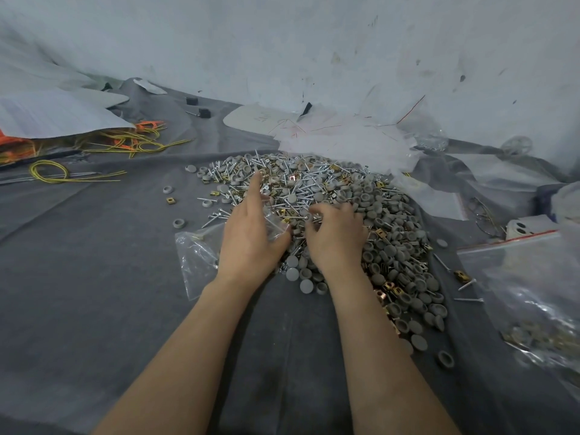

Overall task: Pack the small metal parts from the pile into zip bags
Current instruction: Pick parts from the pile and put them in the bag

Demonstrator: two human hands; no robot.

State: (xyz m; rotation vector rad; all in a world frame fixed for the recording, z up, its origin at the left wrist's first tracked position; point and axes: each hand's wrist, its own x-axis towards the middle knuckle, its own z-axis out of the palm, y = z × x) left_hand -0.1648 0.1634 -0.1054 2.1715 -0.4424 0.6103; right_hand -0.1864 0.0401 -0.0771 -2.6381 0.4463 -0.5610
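Observation:
A big pile of small parts (339, 196) lies on the grey cloth: silver screws, grey round caps and brass clips. My left hand (251, 233) rests at the pile's near-left edge and holds a clear zip bag (196, 259), with the index finger stretched out over the screws. The bag trails off to the left and has a few parts inside. My right hand (335, 233) sits on the pile with its fingers curled down into the screws and caps; what they hold is hidden.
Filled zip bags (533, 296) lie at the right. A stack of unused clear bags (345, 142) sits behind the pile. Yellow and orange wires (125, 142) and papers (47, 111) lie at the far left. Loose caps (179, 222) dot the grey cloth (94, 277).

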